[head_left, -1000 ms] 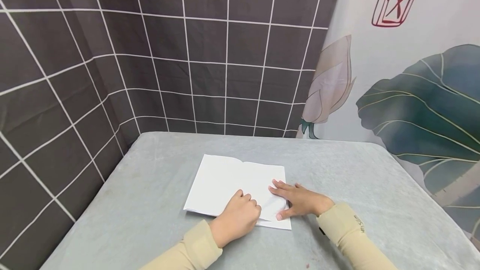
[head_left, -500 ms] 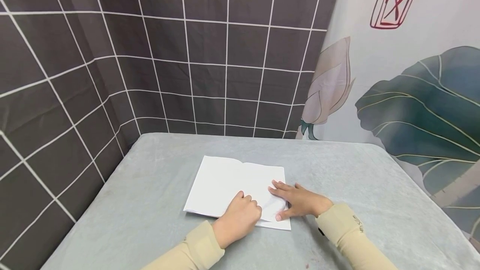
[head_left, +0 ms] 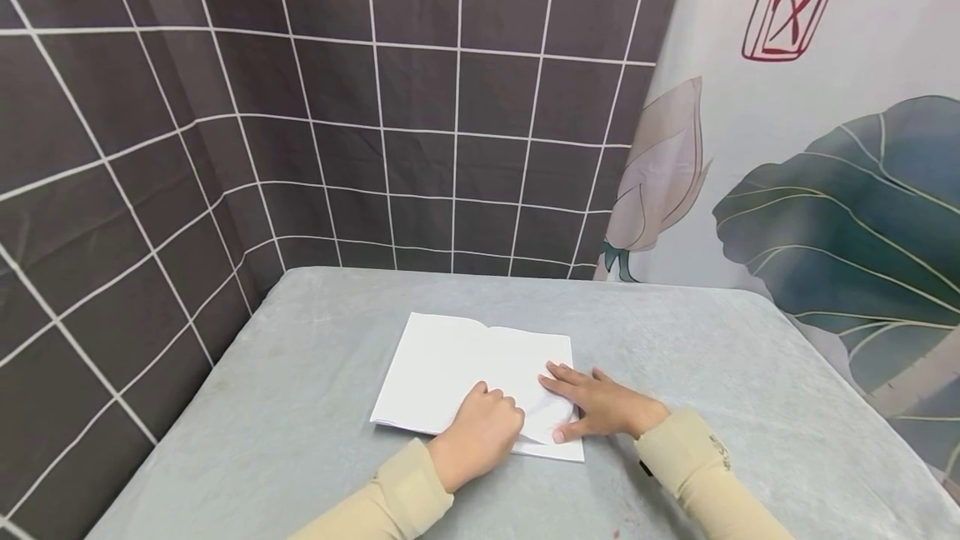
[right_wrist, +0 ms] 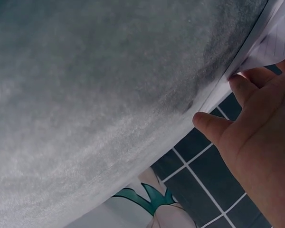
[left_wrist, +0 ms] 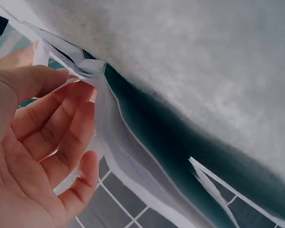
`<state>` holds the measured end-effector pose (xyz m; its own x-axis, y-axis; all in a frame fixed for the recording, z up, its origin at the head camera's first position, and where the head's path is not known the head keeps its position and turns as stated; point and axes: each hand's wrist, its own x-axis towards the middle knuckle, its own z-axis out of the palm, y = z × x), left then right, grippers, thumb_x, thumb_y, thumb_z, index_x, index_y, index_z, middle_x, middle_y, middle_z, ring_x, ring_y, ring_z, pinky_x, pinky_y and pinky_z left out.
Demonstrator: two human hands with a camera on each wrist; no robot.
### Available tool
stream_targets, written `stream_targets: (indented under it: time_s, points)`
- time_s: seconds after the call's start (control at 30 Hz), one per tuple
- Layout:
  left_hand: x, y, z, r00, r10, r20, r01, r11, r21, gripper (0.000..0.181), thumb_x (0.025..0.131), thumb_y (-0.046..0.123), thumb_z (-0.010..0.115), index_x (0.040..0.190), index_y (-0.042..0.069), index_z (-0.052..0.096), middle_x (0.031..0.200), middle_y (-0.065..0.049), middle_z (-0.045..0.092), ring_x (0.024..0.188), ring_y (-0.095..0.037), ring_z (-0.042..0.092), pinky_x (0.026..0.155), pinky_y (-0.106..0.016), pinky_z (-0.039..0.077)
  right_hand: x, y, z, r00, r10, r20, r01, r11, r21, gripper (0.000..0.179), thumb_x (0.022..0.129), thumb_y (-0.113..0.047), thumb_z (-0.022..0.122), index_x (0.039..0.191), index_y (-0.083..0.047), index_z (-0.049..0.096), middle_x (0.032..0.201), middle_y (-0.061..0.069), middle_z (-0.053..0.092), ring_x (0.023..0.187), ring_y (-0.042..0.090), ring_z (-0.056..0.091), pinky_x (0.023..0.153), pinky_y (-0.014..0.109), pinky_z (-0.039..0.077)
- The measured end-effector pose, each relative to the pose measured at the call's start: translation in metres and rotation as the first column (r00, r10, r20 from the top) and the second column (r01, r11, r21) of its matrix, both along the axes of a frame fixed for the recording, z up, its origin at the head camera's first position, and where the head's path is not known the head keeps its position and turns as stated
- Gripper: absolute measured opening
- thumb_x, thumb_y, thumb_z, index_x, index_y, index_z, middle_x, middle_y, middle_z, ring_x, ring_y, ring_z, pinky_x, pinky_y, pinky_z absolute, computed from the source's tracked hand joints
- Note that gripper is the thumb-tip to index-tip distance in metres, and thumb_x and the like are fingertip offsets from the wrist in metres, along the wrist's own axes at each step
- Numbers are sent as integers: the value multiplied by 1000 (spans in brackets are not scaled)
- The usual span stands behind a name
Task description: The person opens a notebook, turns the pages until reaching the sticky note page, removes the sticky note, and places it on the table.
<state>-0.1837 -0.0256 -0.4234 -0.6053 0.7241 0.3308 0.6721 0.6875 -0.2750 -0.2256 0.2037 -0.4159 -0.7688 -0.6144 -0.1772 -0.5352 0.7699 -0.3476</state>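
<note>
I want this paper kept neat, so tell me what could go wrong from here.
The left hand pinches the page at its near edge while the right hand touches its right side; uneven pulling might tear it. The page also bends up beside the right hand, so pressing there could leave a crease.

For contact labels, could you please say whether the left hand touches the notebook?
Touching: the left wrist view shows the left hand pinching the notebook's paper.
</note>
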Motion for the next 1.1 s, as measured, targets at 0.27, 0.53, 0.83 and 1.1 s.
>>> stream_targets:
  time_s: [0.27,0.53,0.83,1.1]
  points:
    - [-6,-6,5,977,41,208,-77,983,168,4,79,17,73,75,16,73,67,4,69,54,-4,54,57,-23,38,1,1,-3,1000,7,-25,-8,999,-36,93,80,-55,67,150,-7,29,158,18,22,144,38,23,108,69,15]
    - [-11,-15,8,940,23,339,-146,929,339,20,83,14,68,63,17,65,49,11,46,46,-1,30,47,-19,26,0,4,-5,991,-28,-131,21,998,-60,108,77,-52,72,151,4,14,158,24,15,144,41,21,107,68,20]
    - [-21,-30,7,834,-18,551,-276,851,446,34,82,14,63,56,17,42,51,11,31,49,-3,28,45,-19,23,-2,8,-3,989,-89,-115,81,994,-72,113,77,-50,73,148,12,10,157,28,11,145,43,17,109,65,20]
    - [-31,-44,7,719,-114,685,-400,739,542,34,80,16,68,57,13,43,56,7,35,51,-6,31,47,-19,27,0,8,-1,994,-99,-52,96,993,-69,110,80,-52,69,148,11,11,157,27,11,145,43,17,109,66,17]
